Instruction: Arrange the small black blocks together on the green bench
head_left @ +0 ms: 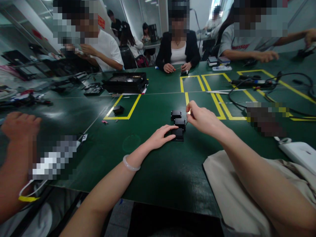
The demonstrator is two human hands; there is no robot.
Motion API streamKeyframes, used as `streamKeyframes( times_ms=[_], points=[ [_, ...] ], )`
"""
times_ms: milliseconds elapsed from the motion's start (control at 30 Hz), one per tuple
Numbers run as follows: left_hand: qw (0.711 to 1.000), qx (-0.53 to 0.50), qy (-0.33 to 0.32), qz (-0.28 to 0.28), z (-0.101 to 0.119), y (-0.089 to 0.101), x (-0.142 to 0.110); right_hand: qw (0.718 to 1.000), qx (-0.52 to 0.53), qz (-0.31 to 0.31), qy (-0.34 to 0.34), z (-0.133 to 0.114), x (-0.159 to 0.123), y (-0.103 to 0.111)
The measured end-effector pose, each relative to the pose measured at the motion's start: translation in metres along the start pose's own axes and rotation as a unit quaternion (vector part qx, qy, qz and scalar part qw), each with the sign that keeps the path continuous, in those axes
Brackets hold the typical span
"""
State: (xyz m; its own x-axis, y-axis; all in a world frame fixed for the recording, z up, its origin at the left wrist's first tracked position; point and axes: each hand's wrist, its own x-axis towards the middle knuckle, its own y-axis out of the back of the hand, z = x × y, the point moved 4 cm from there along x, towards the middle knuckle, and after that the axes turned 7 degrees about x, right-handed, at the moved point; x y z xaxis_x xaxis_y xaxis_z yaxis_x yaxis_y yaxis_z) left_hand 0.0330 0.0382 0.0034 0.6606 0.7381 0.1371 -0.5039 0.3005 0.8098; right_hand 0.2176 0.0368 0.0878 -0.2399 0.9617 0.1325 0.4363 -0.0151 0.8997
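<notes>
Three small black box-shaped parts stand in a short row on the green table. My left hand (161, 135) has its thumb and index finger at the nearest black block (178, 134), gripping its left side and top edge. Just behind it is the middle black block (179, 122), and the far black block (176, 114) sits a little to the left. My right hand (201, 117) is raised at the right of the row, fingers curled into a pinch. A thin dark line shows below these fingertips, too small to name.
Yellow tape outlines mark the green table (153, 158). A black tray-like case (125, 82) lies at the back left, a black piece (118, 109) nearer. Cables (237, 102) and a white power bank (300, 153) lie right. Beige cloth (222, 177) lies under my right arm. Co-workers sit around.
</notes>
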Motion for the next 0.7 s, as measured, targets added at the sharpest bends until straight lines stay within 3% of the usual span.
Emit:
streamKeyframes(
  times_ms=[700],
  points=[
    [1.000, -0.003, 0.003, 0.005, 0.0004, -0.0001, 0.0000, 0.999, -0.033, 0.013, -0.001, -0.0027, -0.0001, -0.0004]
  ],
)
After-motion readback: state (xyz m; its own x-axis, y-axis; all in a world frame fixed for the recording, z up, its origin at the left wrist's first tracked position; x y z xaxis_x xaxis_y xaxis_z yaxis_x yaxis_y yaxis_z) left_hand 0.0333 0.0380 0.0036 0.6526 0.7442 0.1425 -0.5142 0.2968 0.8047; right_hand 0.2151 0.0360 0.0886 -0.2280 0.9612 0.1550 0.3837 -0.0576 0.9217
